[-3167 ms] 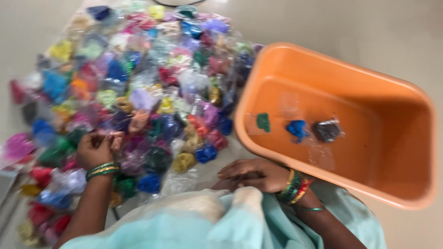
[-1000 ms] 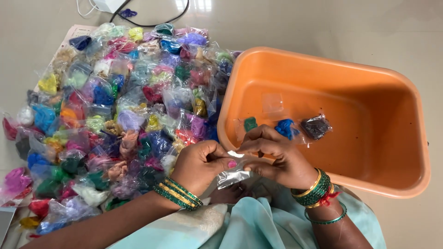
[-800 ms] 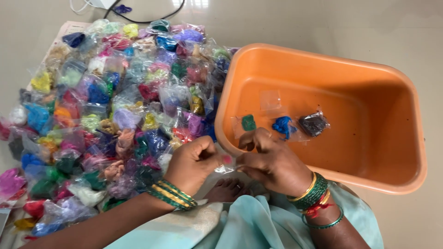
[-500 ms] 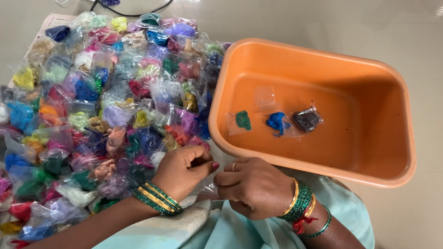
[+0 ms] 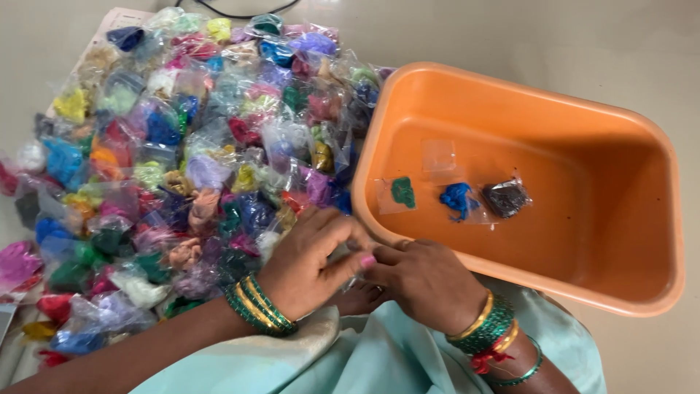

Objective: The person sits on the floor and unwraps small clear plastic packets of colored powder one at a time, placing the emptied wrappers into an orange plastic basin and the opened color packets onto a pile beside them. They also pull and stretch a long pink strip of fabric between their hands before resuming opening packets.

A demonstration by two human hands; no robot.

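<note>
Your left hand (image 5: 310,266) and right hand (image 5: 426,281) meet fingertip to fingertip just beside the near rim of the orange tub (image 5: 649,219). Both pinch something small between them; you cannot tell what, as the fingers hide it. The tub holds 3 packets (image 5: 459,198). Left of your hands spreads a pile of colourful packets (image 5: 182,160).

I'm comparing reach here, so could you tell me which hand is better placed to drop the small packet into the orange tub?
Probably the right hand: it lies beside the orange tub's near rim, while the left hand sits toward the packet pile.
</note>
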